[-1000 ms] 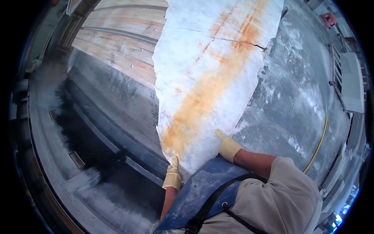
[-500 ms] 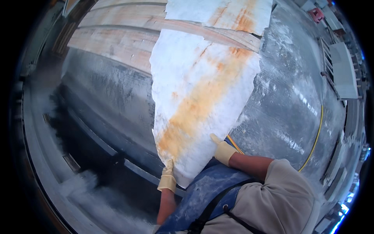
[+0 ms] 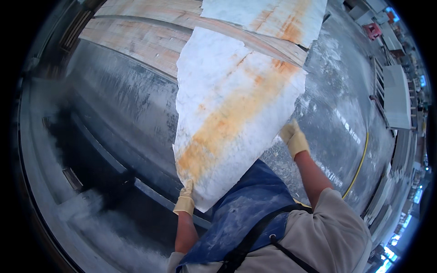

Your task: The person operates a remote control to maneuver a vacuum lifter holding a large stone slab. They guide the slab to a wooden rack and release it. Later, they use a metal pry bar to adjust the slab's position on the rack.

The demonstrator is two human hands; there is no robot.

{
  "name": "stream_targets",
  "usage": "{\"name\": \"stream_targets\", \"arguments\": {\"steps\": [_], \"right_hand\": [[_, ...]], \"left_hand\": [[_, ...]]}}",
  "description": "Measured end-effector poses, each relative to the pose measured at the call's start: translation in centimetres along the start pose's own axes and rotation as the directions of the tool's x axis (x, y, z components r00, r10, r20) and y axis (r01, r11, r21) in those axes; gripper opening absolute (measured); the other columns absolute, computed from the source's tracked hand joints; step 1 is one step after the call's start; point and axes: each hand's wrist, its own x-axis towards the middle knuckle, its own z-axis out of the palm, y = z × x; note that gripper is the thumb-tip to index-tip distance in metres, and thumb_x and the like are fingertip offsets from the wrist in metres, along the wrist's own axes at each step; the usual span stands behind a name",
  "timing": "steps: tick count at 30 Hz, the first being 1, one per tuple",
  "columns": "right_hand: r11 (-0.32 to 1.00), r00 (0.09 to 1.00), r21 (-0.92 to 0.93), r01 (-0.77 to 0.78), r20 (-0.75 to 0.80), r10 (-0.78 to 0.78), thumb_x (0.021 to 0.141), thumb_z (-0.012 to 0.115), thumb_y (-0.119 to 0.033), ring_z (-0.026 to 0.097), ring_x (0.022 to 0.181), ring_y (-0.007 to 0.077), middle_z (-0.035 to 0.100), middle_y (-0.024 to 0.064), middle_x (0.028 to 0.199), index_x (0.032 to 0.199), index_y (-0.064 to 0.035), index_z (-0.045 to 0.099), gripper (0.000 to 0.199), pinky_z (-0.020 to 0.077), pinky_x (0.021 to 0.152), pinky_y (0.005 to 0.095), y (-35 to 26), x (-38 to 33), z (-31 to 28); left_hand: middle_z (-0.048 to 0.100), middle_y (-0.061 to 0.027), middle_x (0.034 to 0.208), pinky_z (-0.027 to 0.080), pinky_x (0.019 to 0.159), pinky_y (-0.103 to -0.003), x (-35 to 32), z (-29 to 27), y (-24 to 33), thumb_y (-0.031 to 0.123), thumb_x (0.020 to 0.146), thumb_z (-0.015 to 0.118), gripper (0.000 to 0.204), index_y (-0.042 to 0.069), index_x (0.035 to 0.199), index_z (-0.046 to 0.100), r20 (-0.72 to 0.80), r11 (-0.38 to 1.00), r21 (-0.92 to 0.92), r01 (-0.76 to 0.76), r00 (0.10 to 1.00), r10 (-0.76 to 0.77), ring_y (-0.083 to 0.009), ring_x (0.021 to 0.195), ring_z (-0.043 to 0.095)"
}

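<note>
A big white slab with a rusty orange streak is lifted and tilted in front of me. My left hand, in a yellow glove, grips its lower left corner. My right hand, also gloved, holds its right edge. A second white and orange piece lies farther off on pale wooden boards. My blue apron sits just under the slab's lower tip.
A grey, dusty floor spreads to the right with a yellow hose curving across it. A dark metal bench or trough runs along the left. White boxes and racks stand at the far right.
The slab has broken away from the upper piece and is raised closer to me. My right hand moved up along its right edge; my left hand stays at the lower corner.
</note>
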Motion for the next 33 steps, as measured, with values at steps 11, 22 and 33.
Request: {"name": "stream_targets", "arguments": {"steps": [11,22,33], "right_hand": [[0.276,0.961,-0.942,0.191,0.123,-0.246,0.110,0.049,-0.016,0.066,0.121,0.0318,0.069,0.0213,0.134,0.171,-0.0119,0.034,0.063,0.0507,0.109,0.0406,-7.8,7.3,5.7],[0.656,0.986,-0.755,0.021,-0.093,-0.138,0.115,0.045,-0.054,0.068,0.091,0.0237,0.074,0.0182,0.113,0.152,0.0032,0.056,0.069,0.0549,0.078,0.0357,-9.3,6.4,7.5],[0.537,0.962,-0.842,0.047,-0.107,-0.251,0.108,0.052,-0.068,0.068,0.115,0.0308,0.072,0.0253,0.130,0.140,0.0074,0.064,0.082,0.0520,0.101,0.0425,-7.3,8.0,5.5]], "left_hand": [[0.075,-0.0140,0.122,0.055,0.096,-0.035,-3.6,1.0,2.8,0.068,0.095,0.075,0.085,-0.004,0.139,0.068,-0.124,0.994,0.080,0.077,0.990,-0.067,-0.0226,0.107,0.070],[0.058,-0.0210,0.154,0.042,0.121,-0.043,-1.4,1.2,18.9,0.024,0.111,0.054,0.047,0.004,0.154,0.056,-0.215,0.671,0.465,-0.577,0.662,0.718,-0.0333,0.144,0.056],[0.054,-0.0259,0.153,0.044,0.118,-0.046,3.9,6.8,28.7,0.008,0.114,0.033,0.059,0.025,0.171,0.035,0.290,0.355,0.787,-0.504,0.811,0.508,-0.0386,0.138,0.057]]}}
